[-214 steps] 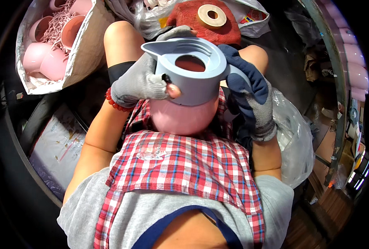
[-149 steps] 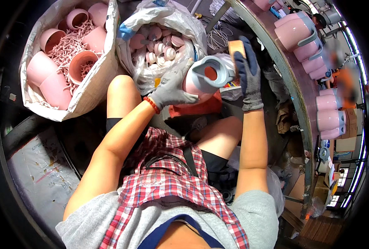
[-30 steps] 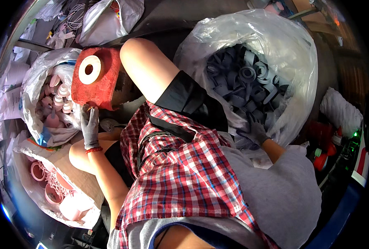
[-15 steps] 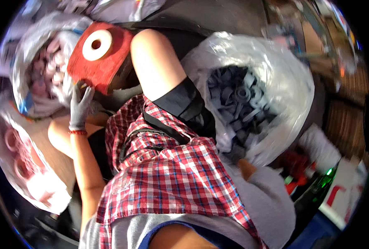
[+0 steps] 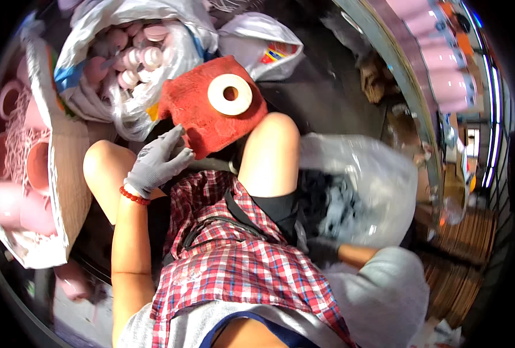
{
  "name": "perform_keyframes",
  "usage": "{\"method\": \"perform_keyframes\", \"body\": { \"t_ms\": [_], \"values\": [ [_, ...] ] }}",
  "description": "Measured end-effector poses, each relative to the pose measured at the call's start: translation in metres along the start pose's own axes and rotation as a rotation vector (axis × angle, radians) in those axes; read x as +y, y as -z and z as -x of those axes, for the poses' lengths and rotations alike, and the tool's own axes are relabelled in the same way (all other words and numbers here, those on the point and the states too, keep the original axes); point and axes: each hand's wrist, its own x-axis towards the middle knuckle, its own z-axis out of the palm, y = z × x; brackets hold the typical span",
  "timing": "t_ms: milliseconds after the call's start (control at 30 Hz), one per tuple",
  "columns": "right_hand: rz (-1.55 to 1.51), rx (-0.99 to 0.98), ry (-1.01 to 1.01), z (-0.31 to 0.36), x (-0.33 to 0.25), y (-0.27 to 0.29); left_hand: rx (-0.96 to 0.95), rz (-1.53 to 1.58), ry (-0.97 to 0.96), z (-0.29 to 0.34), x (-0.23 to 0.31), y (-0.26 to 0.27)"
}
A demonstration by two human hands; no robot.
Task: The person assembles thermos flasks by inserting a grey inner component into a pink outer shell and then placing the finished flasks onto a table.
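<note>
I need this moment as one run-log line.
Left grip: near red cloth; right grip: at clear bag of grey parts; cream ring: on red cloth

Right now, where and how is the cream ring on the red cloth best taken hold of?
Probably pinch the cream ring between its outer rim and centre hole, coming from the near left, where the left hand is closest. Nothing covers its round edge there. Whether it is fixed, I cannot tell.

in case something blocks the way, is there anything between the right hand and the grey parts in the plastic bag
No separate object shows between the right hand and the grey parts. The plastic bag may: shadow and blur hide whether the hand is inside its near edge.
</note>
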Motion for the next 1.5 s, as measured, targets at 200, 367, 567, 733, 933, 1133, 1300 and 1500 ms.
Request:
{"method": "perform_keyframes", "body": {
  "t_ms": [200, 367, 567, 733, 933, 1133, 1300, 1500],
  "values": [
    [-0.019, 0.225, 0.021, -0.003, -0.027, -0.008, -0.065, 0.047, 0.104, -0.001, 0.000, -0.003],
    [-0.187, 0.255, 0.068, -0.043, -0.055, -0.084, -0.143, -0.092, 0.051, -0.008, -0.002, -0.016],
    [-0.148, 0.302, 0.023, -0.097, -0.040, -0.086, -0.118, 0.033, 0.129, -0.018, -0.013, -0.021],
    [-0.072, 0.299, -0.022, -0.133, -0.023, -0.082, 0.001, 0.327, 0.189, -0.027, -0.040, -0.026],
    [0.081, 0.118, -0.017, -0.148, -0.004, -0.078, 0.035, 0.313, 0.201, -0.020, -0.050, -0.023],
    [-0.116, 0.003, 0.147, -0.125, 0.028, -0.034, -0.006, 0.356, 0.215, -0.025, -0.052, -0.025],
    [-1.485, 0.953, 0.078, -0.047, 0.121, 0.081, 0.073, 0.429, 0.277, -0.018, -0.068, -0.010],
    [-1.520, 1.456, -0.408, -0.062, 0.367, -0.052, 0.107, 0.228, 0.201, 0.007, 0.021, 0.013]
  ]
}}
